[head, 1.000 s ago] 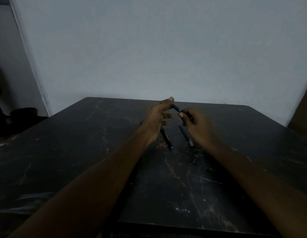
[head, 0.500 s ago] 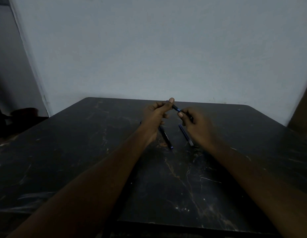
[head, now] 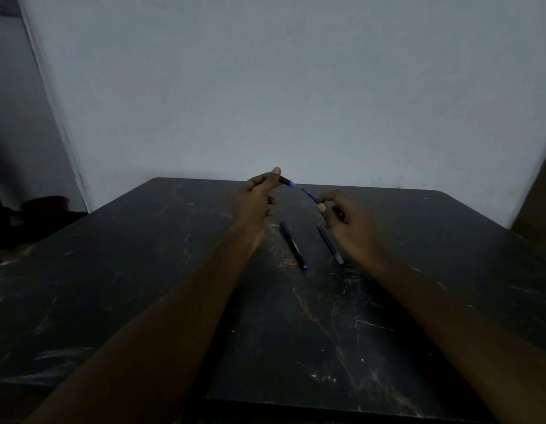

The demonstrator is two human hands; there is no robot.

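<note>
Above the far middle of a dark marble table [head: 143, 286], my left hand [head: 256, 197] pinches a black pen cap [head: 285, 179] between thumb and fingers. My right hand [head: 348, 221] grips the blue pen body [head: 308, 194], whose tip points up-left toward the cap. A small gap shows between cap and tip. Two more pens lie on the table below my hands: a black one [head: 293, 244] and a blue one [head: 330, 244] partly hidden by my right hand.
A pale wall [head: 296, 87] rises just behind the table's far edge. A dark object [head: 42, 206] sits low at the left beside the table. A brown surface [head: 537, 203] stands at the far right.
My hands have drawn apart: the cap has come off the pen with the left hand moving up-left, and the blue pen tip now shows between them.
</note>
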